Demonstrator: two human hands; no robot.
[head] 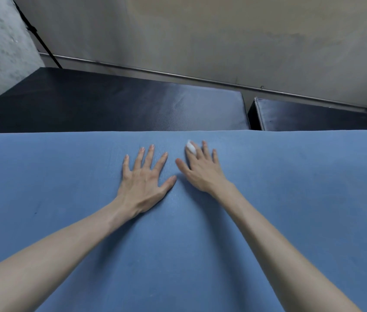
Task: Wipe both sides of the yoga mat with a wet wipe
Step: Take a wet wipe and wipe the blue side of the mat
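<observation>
Blue foam yoga mat (290, 210) lying flat, long axis running left to right across view, spreading under both arms. Left hand (143, 174) pressing flat, fingers splayed wide, holding nothing. Just beside it, right hand (200, 170) pressing a bunched white wet wipe (191, 147) under straight fingers, near the far edge. Likely next: sweeping rightward along the mat.

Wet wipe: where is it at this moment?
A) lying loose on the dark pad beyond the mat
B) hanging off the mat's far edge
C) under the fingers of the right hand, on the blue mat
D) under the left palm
C: the white wet wipe shows under the right hand fingers, pressed onto the blue yoga mat; the left hand lies flat and bare.
</observation>
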